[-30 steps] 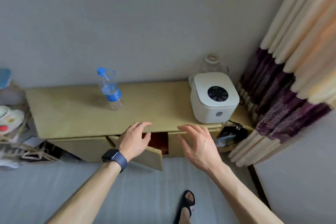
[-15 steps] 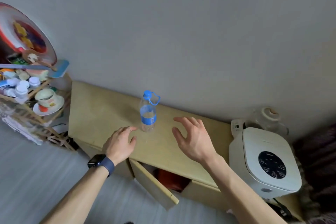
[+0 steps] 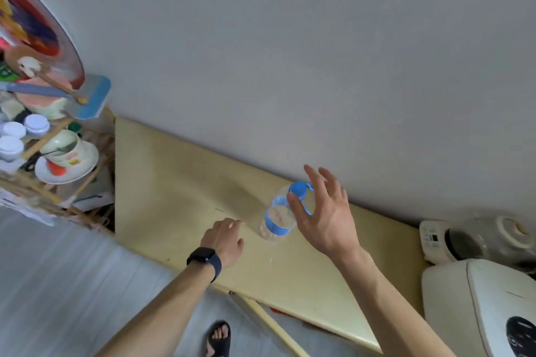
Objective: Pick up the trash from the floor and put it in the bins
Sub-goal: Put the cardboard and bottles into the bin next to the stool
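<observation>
Head view: the bottle (image 3: 277, 222) stood upright on the desk (image 3: 174, 182) by the far wall (image 3: 290, 66); the right hand (image 3: 324, 211) spread wide beside its top, the left hand (image 3: 224, 240) relaxed, empty, just left.

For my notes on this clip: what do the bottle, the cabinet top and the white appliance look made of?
The bottle: clear thin plastic, glossy; the surface behind shows through it, with a blue cap and label band. The cabinet top: pale yellowish matte board, probably laminate or painted wood; no grain visible. The white appliance: likely smooth moulded plastic, with rounded corners and a soft sheen.
</observation>
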Demonstrator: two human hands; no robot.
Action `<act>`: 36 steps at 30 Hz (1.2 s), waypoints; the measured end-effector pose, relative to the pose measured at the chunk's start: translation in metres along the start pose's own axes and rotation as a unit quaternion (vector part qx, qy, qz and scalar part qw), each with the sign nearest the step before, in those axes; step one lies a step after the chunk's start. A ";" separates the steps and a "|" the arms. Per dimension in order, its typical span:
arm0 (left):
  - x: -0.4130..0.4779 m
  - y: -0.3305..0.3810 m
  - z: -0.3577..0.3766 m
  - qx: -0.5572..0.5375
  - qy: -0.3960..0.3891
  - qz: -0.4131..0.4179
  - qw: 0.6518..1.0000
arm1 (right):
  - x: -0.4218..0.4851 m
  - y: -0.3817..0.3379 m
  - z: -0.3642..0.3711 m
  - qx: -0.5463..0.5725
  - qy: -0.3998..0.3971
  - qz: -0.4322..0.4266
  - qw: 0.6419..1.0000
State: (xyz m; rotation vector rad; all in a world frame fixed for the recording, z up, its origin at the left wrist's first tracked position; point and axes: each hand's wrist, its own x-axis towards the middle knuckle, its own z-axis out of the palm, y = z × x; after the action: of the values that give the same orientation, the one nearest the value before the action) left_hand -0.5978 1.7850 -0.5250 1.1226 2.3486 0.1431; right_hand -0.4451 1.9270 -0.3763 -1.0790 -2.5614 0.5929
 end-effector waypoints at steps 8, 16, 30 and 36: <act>0.042 -0.049 0.058 0.031 -0.143 -0.027 0.989 | 0.021 0.012 0.055 -0.040 -0.032 0.084 0.995; 0.049 -0.055 0.075 0.042 -0.200 -0.037 0.978 | -0.002 0.031 0.060 0.013 0.014 0.127 0.992; -0.077 0.170 0.062 0.113 -0.119 0.473 0.866 | -0.281 0.111 -0.041 0.356 0.226 0.471 0.775; -0.203 0.267 0.150 0.185 -0.162 0.580 0.777 | -0.485 0.140 -0.068 0.240 0.240 0.587 0.735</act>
State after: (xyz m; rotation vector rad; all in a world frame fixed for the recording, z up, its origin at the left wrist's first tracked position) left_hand -0.2325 1.7868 -0.4863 2.4209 1.0985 -0.0918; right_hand -0.0049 1.6789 -0.4381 -2.1663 -0.9303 0.9681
